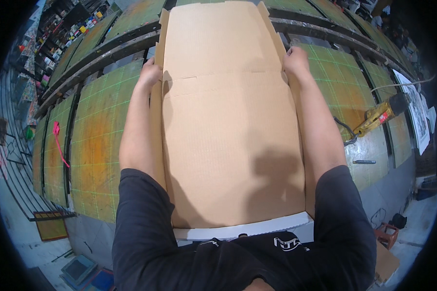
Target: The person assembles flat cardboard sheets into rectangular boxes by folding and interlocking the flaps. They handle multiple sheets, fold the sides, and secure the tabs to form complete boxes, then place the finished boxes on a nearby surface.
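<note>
A large, shallow brown cardboard box [233, 140] lies open in front of me, its long flap or lid stretching away at the far end. Creases and small slots cross it about a third of the way down. Its side walls stand up, and a white edge shows at the near end by my body. My left hand [150, 73] is closed on the left wall near the crease. On the opposite wall, my right hand [296, 62] grips at about the same height, fingers curled and partly hidden. Shadows fall across the cardboard.
Stained yellow-green table panels [99, 136] with green grid lines lie on both sides, between dark rails [102, 54]. At right are a yellow-and-black power tool [381, 115] with a cable, a pen [364, 162] and printed sheets [412, 111]. A pink strip [59, 140] lies at left.
</note>
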`<action>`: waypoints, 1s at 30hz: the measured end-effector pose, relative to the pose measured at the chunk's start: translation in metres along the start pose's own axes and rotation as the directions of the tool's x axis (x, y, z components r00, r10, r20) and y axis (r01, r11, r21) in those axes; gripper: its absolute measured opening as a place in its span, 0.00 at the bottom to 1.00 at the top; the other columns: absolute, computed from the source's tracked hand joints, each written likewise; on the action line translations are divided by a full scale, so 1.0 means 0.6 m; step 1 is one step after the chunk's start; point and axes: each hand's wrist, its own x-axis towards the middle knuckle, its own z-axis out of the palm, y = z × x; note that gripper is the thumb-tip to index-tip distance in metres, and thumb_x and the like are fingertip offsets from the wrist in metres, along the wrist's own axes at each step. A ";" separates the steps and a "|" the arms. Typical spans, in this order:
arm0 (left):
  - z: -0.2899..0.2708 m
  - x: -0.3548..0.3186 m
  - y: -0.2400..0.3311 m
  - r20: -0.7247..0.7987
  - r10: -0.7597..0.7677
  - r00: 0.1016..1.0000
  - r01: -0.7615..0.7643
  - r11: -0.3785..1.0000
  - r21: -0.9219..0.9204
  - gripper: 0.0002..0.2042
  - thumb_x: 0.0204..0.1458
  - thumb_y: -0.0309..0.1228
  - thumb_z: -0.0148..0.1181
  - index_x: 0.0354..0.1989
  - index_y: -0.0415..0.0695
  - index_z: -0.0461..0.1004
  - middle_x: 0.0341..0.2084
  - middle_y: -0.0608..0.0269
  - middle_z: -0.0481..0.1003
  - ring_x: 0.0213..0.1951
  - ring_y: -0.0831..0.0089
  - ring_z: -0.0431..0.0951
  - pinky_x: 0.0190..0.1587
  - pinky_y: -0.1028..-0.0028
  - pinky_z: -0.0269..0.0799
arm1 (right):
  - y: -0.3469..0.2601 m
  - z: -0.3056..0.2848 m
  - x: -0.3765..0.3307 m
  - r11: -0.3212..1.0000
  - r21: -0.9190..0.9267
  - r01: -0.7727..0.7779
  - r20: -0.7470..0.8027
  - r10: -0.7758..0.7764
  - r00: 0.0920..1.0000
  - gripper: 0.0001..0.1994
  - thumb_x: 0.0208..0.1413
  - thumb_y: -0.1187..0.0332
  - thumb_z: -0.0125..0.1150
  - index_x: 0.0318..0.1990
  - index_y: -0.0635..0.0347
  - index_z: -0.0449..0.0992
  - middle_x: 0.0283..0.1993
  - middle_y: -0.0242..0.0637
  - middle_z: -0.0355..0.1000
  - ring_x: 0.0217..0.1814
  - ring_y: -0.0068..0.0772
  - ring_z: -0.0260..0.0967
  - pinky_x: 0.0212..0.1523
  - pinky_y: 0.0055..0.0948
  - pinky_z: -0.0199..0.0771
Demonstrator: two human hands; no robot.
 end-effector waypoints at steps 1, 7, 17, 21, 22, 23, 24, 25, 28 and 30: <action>-0.004 0.005 -0.005 0.021 -0.054 0.998 0.053 0.995 0.082 0.19 0.46 0.22 0.46 0.49 0.36 0.69 0.39 0.53 0.75 0.40 0.67 0.73 0.41 0.70 0.68 | 0.005 0.010 -0.002 1.000 0.008 -0.017 0.001 0.017 1.000 0.05 0.40 0.71 0.53 0.23 0.63 0.71 0.27 0.51 0.72 0.33 0.50 0.71 0.35 0.39 0.70; -0.026 0.013 -0.016 0.169 -0.448 0.878 0.456 0.890 -0.006 0.11 0.47 0.21 0.51 0.40 0.34 0.72 0.33 0.53 0.75 0.34 0.65 0.76 0.38 0.67 0.72 | 0.027 0.018 0.026 0.940 0.128 -0.315 0.358 0.253 0.899 0.14 0.41 0.69 0.56 0.35 0.71 0.75 0.37 0.55 0.74 0.41 0.50 0.73 0.40 0.38 0.71; -0.011 0.033 -0.061 -0.070 -0.084 0.994 0.097 0.972 0.214 0.13 0.43 0.18 0.53 0.40 0.35 0.72 0.32 0.58 0.76 0.31 0.70 0.75 0.34 0.70 0.70 | 0.005 0.050 0.021 0.937 0.272 -0.218 0.303 0.131 0.944 0.13 0.44 0.70 0.55 0.39 0.62 0.77 0.36 0.49 0.75 0.42 0.46 0.73 0.42 0.35 0.70; -0.008 0.009 -0.059 -0.144 0.004 0.990 0.008 0.997 0.083 0.11 0.42 0.19 0.54 0.36 0.34 0.74 0.31 0.57 0.77 0.35 0.71 0.76 0.37 0.72 0.70 | 0.000 0.015 -0.002 0.953 0.296 -0.070 0.177 0.017 0.984 0.14 0.45 0.71 0.54 0.41 0.64 0.76 0.38 0.49 0.75 0.43 0.44 0.73 0.43 0.32 0.69; -0.014 0.007 -0.062 -0.158 0.015 0.987 -0.007 0.998 0.055 0.11 0.42 0.20 0.55 0.37 0.34 0.74 0.32 0.58 0.77 0.36 0.71 0.76 0.37 0.73 0.70 | 0.001 0.010 -0.007 0.931 0.362 -0.043 0.142 -0.009 0.990 0.14 0.45 0.72 0.54 0.42 0.64 0.76 0.38 0.49 0.75 0.43 0.42 0.74 0.43 0.31 0.69; -0.020 0.005 -0.063 -0.172 0.025 0.985 -0.021 0.999 0.027 0.12 0.43 0.20 0.55 0.38 0.34 0.73 0.32 0.58 0.77 0.36 0.72 0.76 0.37 0.74 0.70 | 0.003 0.005 -0.010 0.904 0.426 -0.015 0.105 -0.033 0.994 0.15 0.45 0.73 0.54 0.42 0.65 0.75 0.39 0.48 0.75 0.43 0.41 0.74 0.43 0.31 0.69; -0.022 0.003 -0.055 -0.189 0.030 0.982 -0.032 0.999 -0.009 0.12 0.43 0.20 0.56 0.39 0.34 0.73 0.33 0.58 0.77 0.37 0.72 0.76 0.38 0.74 0.70 | 0.007 -0.001 -0.011 0.875 0.483 0.016 0.064 -0.054 0.996 0.15 0.45 0.74 0.54 0.43 0.65 0.75 0.39 0.48 0.75 0.43 0.39 0.74 0.43 0.30 0.69; -0.026 0.003 -0.047 -0.207 0.033 0.978 -0.043 0.998 -0.045 0.13 0.44 0.20 0.56 0.40 0.34 0.72 0.34 0.59 0.77 0.37 0.73 0.76 0.38 0.75 0.70 | 0.012 -0.004 -0.008 0.855 0.518 0.033 0.037 -0.061 0.997 0.16 0.45 0.75 0.53 0.44 0.66 0.74 0.40 0.47 0.75 0.43 0.37 0.74 0.44 0.29 0.69; -0.045 -0.006 -0.016 -0.221 0.082 0.972 -0.124 0.975 -0.183 0.14 0.46 0.20 0.57 0.43 0.35 0.71 0.36 0.59 0.77 0.38 0.74 0.76 0.41 0.76 0.70 | 0.019 -0.021 -0.001 0.782 0.621 0.057 -0.014 -0.062 0.998 0.17 0.45 0.77 0.54 0.46 0.67 0.73 0.42 0.44 0.75 0.43 0.31 0.73 0.44 0.27 0.69; -0.056 -0.020 0.017 -0.194 0.117 0.974 -0.168 0.946 -0.277 0.15 0.48 0.20 0.56 0.46 0.36 0.70 0.40 0.59 0.76 0.39 0.74 0.76 0.43 0.75 0.69 | 0.014 -0.048 -0.001 0.721 0.692 0.035 -0.011 -0.039 0.999 0.18 0.45 0.78 0.56 0.47 0.67 0.72 0.43 0.41 0.75 0.43 0.29 0.72 0.45 0.26 0.69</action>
